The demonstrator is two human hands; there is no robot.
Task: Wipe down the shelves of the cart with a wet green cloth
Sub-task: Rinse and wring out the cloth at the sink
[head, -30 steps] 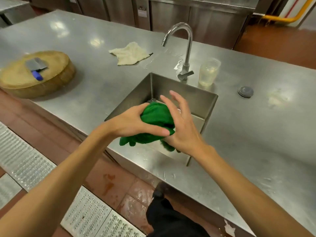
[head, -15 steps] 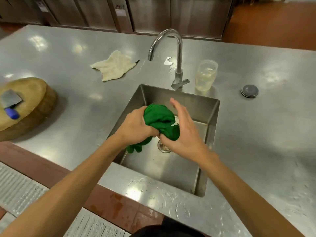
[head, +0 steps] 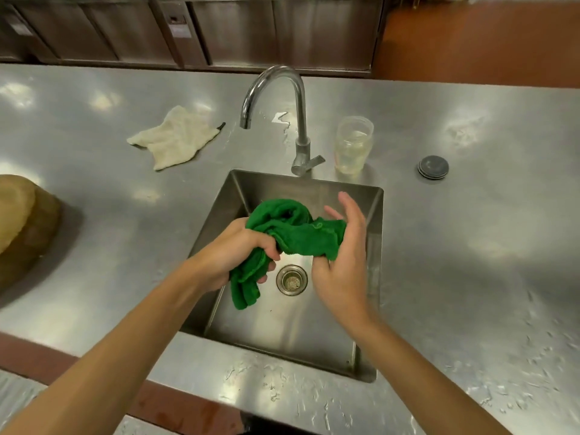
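Green cloth (head: 295,235), bunched 0.5 s ago, now stretched over sink (head: 301,189): left hand (head: 232,251) clenches it, right hand (head: 342,268) thumb-pinches 3 o'clock end. Cabinet label (head: 179,25) unreadable.

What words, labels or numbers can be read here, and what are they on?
No text is readable.
Label on the cabinet panel: too blurred to read.
Sticker on the left cabinet: too blurred to read.
The cup, faucet and green cloth show no print.
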